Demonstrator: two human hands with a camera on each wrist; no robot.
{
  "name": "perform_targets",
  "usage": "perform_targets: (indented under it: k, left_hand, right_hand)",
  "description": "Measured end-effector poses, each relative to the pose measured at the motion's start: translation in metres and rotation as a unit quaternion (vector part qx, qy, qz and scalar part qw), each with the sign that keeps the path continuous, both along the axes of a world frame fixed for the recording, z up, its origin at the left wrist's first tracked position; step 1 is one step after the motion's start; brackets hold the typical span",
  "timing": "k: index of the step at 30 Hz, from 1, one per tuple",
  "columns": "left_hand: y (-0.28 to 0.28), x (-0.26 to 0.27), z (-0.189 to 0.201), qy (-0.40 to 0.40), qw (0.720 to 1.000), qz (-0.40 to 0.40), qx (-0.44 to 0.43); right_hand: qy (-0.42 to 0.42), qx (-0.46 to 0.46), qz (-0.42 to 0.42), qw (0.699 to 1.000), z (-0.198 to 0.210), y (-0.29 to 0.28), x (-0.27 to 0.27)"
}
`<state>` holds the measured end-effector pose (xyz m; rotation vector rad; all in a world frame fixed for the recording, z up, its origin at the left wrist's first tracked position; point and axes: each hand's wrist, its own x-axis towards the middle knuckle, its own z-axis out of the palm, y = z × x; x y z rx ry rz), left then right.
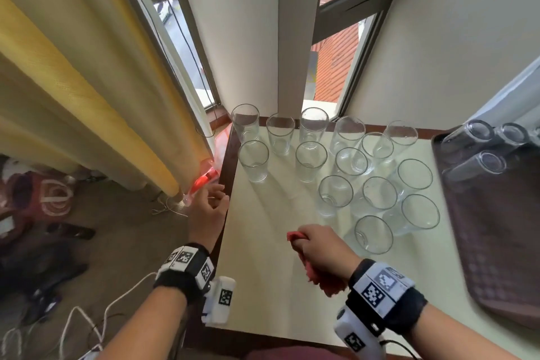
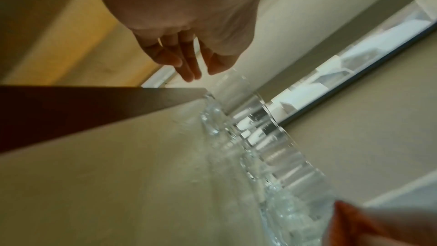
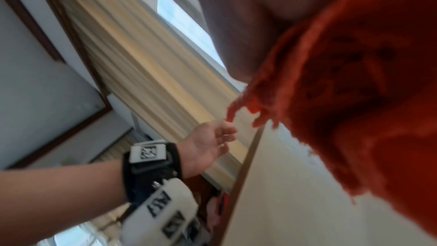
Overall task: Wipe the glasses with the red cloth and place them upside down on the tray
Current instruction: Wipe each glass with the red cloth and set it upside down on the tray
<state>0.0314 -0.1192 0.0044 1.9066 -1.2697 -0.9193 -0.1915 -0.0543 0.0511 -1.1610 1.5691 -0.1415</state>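
Observation:
Several clear glasses stand upright on the pale table. Three more lie base-up on the brown tray at the right; one of them is nearest. My right hand grips the bunched red cloth above the table's front middle, left of the nearest upright glass. The red cloth fills the right wrist view. My left hand hovers at the table's left edge, fingers relaxed and holding nothing, and the left hand shows the same from the wrist, short of the row of glasses.
A yellow curtain hangs left of the table, with windows behind. An orange-red plastic item sits beside the table's dark left edge. Bags and white cables lie on the floor at the left.

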Motion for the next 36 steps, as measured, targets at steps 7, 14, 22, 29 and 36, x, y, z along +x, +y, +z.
perform_targets:
  k: [7, 14, 22, 29, 36]
  left_hand:
    - [-0.054, -0.042, 0.001, 0.034, 0.997, -0.062, 0.041]
    - [-0.057, -0.053, 0.001, 0.079, 0.995, -0.040, 0.049]
    - [-0.017, -0.033, -0.013, 0.055, 0.995, -0.086, 0.012]
    - [0.013, -0.026, -0.020, 0.001, 0.992, -0.123, -0.022]
    - [0.047, -0.024, -0.023, 0.064, 0.991, -0.115, -0.007]
  right_hand:
    - [-0.023, -0.113, -0.051, 0.992, 0.029, -0.009, -0.027]
    - [-0.092, -0.149, -0.208, 0.962, 0.033, 0.008, -0.044]
    - [-0.124, -0.140, -0.291, 0.938, 0.042, 0.036, -0.038]
    - [-0.142, -0.134, -0.327, 0.925, 0.044, 0.064, -0.023]
    - [-0.160, -0.135, -0.375, 0.903, 0.046, 0.086, -0.024]
